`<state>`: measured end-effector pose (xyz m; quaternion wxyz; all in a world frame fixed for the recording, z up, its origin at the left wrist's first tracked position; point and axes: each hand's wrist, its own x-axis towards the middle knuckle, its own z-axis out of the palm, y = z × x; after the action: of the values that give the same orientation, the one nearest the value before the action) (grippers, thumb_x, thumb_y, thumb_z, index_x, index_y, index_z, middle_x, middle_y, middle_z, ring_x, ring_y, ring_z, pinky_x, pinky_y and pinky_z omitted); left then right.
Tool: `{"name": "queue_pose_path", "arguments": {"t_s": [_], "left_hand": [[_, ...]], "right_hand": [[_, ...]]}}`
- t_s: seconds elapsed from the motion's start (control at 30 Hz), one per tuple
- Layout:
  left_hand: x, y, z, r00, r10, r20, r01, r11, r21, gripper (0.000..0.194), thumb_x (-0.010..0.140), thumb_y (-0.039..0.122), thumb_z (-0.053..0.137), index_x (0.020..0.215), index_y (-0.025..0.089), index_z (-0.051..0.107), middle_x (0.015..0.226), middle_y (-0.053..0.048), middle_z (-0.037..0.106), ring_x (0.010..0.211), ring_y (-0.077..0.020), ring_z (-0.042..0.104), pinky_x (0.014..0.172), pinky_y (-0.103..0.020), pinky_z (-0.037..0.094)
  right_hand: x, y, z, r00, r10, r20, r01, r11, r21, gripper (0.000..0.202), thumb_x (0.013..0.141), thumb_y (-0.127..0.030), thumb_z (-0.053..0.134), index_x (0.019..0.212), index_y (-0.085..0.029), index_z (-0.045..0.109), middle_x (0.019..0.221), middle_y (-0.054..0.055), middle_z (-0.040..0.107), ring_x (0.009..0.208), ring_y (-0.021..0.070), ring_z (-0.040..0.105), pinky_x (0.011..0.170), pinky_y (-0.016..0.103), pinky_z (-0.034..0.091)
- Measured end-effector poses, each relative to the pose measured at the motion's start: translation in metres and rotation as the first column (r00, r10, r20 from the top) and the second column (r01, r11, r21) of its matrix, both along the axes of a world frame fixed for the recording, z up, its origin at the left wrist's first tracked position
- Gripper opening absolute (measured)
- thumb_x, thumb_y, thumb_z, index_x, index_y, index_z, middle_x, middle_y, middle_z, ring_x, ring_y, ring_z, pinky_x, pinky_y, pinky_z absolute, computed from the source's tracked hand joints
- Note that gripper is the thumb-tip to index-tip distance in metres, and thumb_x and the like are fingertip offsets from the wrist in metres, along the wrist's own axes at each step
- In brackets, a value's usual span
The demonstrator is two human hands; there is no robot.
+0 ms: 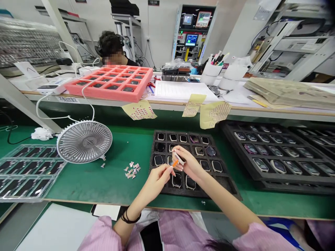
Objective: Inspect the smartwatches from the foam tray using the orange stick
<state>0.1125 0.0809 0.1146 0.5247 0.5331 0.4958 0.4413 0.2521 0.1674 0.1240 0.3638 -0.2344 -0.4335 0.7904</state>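
My right hand (192,164) is closed around a smartwatch case (180,159), held tilted above the black foam tray (224,184). In my left hand (159,178) a thin orange stick-like tool (175,162) is pinched, its tip up against the watch; its exact kind is too small to make out. Below both hands, the tray's pockets hold several watch cases, among them one with a square dark screen (176,180) close to my left fingers. Part of the held watch is hidden by my fingers.
Loose small pale parts (132,170) lie left of the tray. Further left are a grey fan (85,142) and clear plastic trays (56,167). Stacked black foam trays (251,174) stand on the right. A pink foam tray (104,94) sits on the shelf, with a co-worker (112,47) behind.
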Motion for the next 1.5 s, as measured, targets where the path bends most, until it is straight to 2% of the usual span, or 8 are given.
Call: {"name": "queue_pose_path", "arguments": {"t_s": [0.17, 0.47, 0.73, 0.97, 1.2, 1.33, 1.4, 1.5], "left_hand": [[0.002, -0.001, -0.002, 0.999, 0.003, 0.032, -0.002, 1.0, -0.01, 0.046, 0.091, 0.057, 0.042, 0.078, 0.016, 0.057, 0.05, 0.009, 0.031, 0.042, -0.0061, 0.023, 0.041, -0.02, 0.02], [0.001, -0.001, 0.002, 0.998, 0.023, 0.059, -0.021, 0.999, -0.042, 0.049, 0.088, 0.061, 0.045, 0.077, 0.015, 0.059, 0.05, 0.008, 0.032, 0.041, -0.0054, 0.023, 0.04, -0.02, 0.019], [-0.006, 0.0, 0.005, 1.0, -0.008, 0.029, 0.009, 0.999, -0.045, 0.052, 0.086, 0.063, 0.046, 0.075, 0.014, 0.061, 0.045, 0.008, 0.036, 0.038, -0.0052, 0.024, 0.038, -0.02, 0.019], [-0.002, -0.002, 0.003, 0.992, 0.009, 0.125, -0.005, 0.999, -0.038, 0.052, 0.084, 0.063, 0.051, 0.07, 0.014, 0.059, 0.041, 0.009, 0.034, 0.036, -0.0039, 0.023, 0.037, -0.019, 0.018], [0.001, -0.003, -0.003, 0.987, 0.02, 0.16, -0.008, 0.997, -0.074, 0.053, 0.082, 0.066, 0.052, 0.071, 0.015, 0.058, 0.04, 0.01, 0.034, 0.034, -0.0035, 0.022, 0.036, -0.019, 0.017], [0.002, -0.001, -0.002, 0.987, 0.074, 0.141, -0.064, 0.995, -0.079, 0.055, 0.081, 0.068, 0.051, 0.066, 0.016, 0.055, 0.039, 0.009, 0.033, 0.035, -0.0041, 0.023, 0.037, -0.019, 0.018], [0.004, 0.0, -0.001, 0.985, 0.107, 0.138, -0.1, 0.993, -0.054, 0.055, 0.079, 0.069, 0.054, 0.066, 0.016, 0.054, 0.043, 0.007, 0.038, 0.038, -0.0048, 0.027, 0.039, -0.02, 0.021], [0.01, 0.0, -0.002, 0.982, 0.147, 0.121, -0.146, 0.989, -0.01, 0.052, 0.077, 0.067, 0.058, 0.068, 0.016, 0.055, 0.053, 0.004, 0.048, 0.044, -0.006, 0.034, 0.042, -0.02, 0.026]], "right_hand": [[-0.007, -0.006, 0.004, 0.998, 0.044, -0.049, -0.047, 0.996, -0.071, 0.02, 0.082, -0.035, 0.069, 0.081, -0.018, 0.058, 0.05, -0.008, 0.049, 0.033, 0.0026, 0.031, 0.034, 0.015, 0.025], [-0.009, -0.008, 0.0, 0.995, 0.043, -0.087, -0.05, 0.996, -0.08, 0.024, 0.081, -0.038, 0.069, 0.079, -0.018, 0.057, 0.048, -0.01, 0.047, 0.03, 0.0022, 0.027, 0.031, 0.015, 0.027], [-0.006, -0.012, 0.004, 0.999, -0.013, 0.046, 0.009, 0.996, 0.094, 0.026, 0.083, -0.042, 0.067, 0.083, -0.018, 0.059, 0.043, -0.012, 0.039, 0.032, 0.0031, 0.028, 0.034, 0.016, 0.028], [-0.012, -0.017, 0.002, 0.975, 0.157, -0.16, -0.185, 0.965, -0.184, 0.027, 0.081, -0.044, 0.068, 0.088, -0.02, 0.056, 0.045, -0.013, 0.041, 0.03, 0.0008, 0.013, 0.028, 0.012, 0.016], [-0.013, -0.02, -0.006, 0.984, 0.066, -0.166, -0.108, 0.959, -0.261, 0.03, 0.075, -0.039, 0.075, 0.085, -0.021, 0.053, 0.044, -0.013, 0.039, 0.033, 0.002, 0.015, 0.03, 0.012, 0.01], [-0.012, -0.023, -0.007, 0.998, -0.025, -0.066, 0.015, 0.988, -0.153, 0.027, 0.08, -0.041, 0.069, 0.092, -0.021, 0.056, 0.045, -0.012, 0.04, 0.033, 0.0026, 0.018, 0.029, 0.014, 0.017], [-0.013, -0.027, -0.007, 0.998, -0.068, 0.016, 0.069, 0.996, -0.052, 0.027, 0.082, -0.043, 0.066, 0.096, -0.022, 0.057, 0.049, -0.011, 0.044, 0.033, 0.0036, 0.026, 0.03, 0.014, 0.022], [-0.015, -0.033, -0.009, 0.99, -0.085, 0.116, 0.074, 0.993, 0.095, 0.029, 0.084, -0.047, 0.064, 0.099, -0.024, 0.055, 0.056, -0.009, 0.047, 0.037, 0.0059, 0.038, 0.032, 0.016, 0.027]]}}
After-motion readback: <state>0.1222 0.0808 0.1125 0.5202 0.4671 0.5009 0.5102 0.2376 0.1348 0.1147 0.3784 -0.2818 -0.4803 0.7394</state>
